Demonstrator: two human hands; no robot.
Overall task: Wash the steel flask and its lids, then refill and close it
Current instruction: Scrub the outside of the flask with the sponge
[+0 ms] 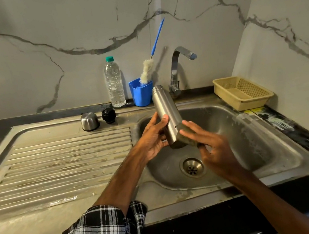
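Cap (89, 122) and stopper (108, 115) stand side by side at the drainboard's (55, 162) far edge, with a bottle (114, 82) and a cup (141, 94) holding a brush (147, 70) behind. Left hand (152, 137) grips the flask (166, 113), fingers curled round its lower body, its open mouth tilted away above the sink (254, 141). Right hand (215, 151) pinches a sponge (180, 142) against the flask's base. Tap (178, 68) and basket (243, 92) lie further right.

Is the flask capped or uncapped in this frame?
Uncapped. The flask neck is bare; the steel cup lid and black stopper stand on the drainboard. Left hand grips it; right hand holds a scrub pad.
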